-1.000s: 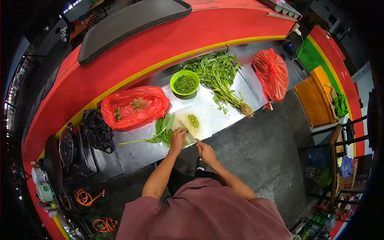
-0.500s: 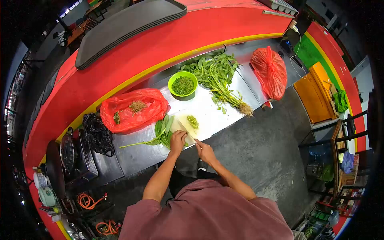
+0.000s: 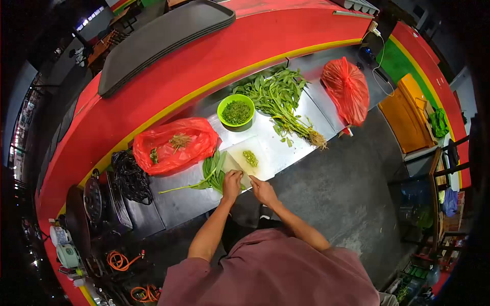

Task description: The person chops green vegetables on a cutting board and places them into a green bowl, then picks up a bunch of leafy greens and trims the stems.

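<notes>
My right hand (image 3: 263,190) is closed around the handle of a knife, its blade hard to make out over the white cutting board (image 3: 265,172). My left hand (image 3: 233,183) is closed on leafy greens (image 3: 214,171) at the board's near left side; their leaves and a long stem stick out to the left. Chopped green pieces (image 3: 250,158) lie in a small heap on the board, just beyond both hands. Farther back stands a lime-green bowl (image 3: 220,113) holding finely chopped greens (image 3: 236,112).
A bunch of rooted greens (image 3: 283,104) lies right of the bowl. An open red plastic bag (image 3: 201,140) with scraps sits left, beside a black bag (image 3: 130,178). A tied red bag (image 3: 344,91) rests at right. Dark trays (image 3: 168,41) are stacked on the red ledge.
The whole view has shifted slightly right and down. My hands stay at the board; the knife blade, plainer before, is now harder to see between them.
</notes>
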Available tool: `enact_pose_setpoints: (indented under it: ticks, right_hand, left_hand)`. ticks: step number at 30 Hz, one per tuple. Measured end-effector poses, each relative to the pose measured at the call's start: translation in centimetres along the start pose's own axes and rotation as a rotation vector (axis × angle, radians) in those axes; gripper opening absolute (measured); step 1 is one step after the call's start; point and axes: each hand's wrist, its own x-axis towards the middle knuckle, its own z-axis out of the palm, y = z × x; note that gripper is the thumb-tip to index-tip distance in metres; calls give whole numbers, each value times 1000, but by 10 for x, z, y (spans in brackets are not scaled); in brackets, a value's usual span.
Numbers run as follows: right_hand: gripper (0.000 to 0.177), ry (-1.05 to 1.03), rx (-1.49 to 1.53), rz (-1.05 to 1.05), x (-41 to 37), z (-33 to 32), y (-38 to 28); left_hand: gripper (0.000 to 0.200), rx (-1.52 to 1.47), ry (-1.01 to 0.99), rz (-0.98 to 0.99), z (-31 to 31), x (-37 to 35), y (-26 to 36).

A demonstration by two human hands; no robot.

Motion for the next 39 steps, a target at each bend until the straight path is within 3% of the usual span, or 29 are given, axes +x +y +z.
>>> enact_pose_setpoints:
  ticks: [5,14,21,24,29,39]
  right_hand:
    - [37,60,53,-83,-21,1,11]
    - [39,-32,41,29,9,5,-5]
    - [37,66,80,-4,-16,1,-4]
    - [39,-47,127,61,-12,-1,1]
    - [38,39,52,-8,3,10,-1]
    - [38,5,110,71,-12,8,-4]
  left_hand:
    - [16,-10,-34,-24,-1,0,0]
    - [17,0,-62,15,-1,-2,-4]
    - [16,23,-85,-32,-3,1,3]
    - [15,28,-72,13,-6,1,5]
    - [13,30,-100,5,-7,2,9]
    - [16,26,-87,19,-6,-1,5]
